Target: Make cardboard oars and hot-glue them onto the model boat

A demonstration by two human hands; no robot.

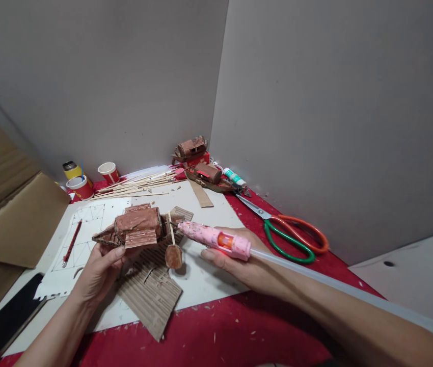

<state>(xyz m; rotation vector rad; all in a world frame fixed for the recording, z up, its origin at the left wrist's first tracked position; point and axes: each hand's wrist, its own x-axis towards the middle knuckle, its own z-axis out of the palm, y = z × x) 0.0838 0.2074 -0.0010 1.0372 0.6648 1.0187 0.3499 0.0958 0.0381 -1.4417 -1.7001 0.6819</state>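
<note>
My left hand [104, 267] grips a small brown cardboard model boat [138, 227] from below, thumb on its near side. The boat has a rounded cabin with corrugated flaps and a pointed left end. At its right end a thin wooden stick with a round brown paddle blade [173, 256] hangs down. My right hand [239, 267] is closed around a pink hot glue gun [216, 238], with a long translucent glue stick [289, 260] running out of its back. The nozzle points left, close to the boat's right end; I cannot tell whether it touches.
Corrugated cardboard [151, 300] lies under the boat. Scissors [285, 229] rest at right. Two other model boats [205, 173], wooden skewers [143, 184] and paper cups [108, 173] stand behind. A pencil [72, 242] on a drawing, a black flat object [8, 318] and a cardboard box [21, 219] are left.
</note>
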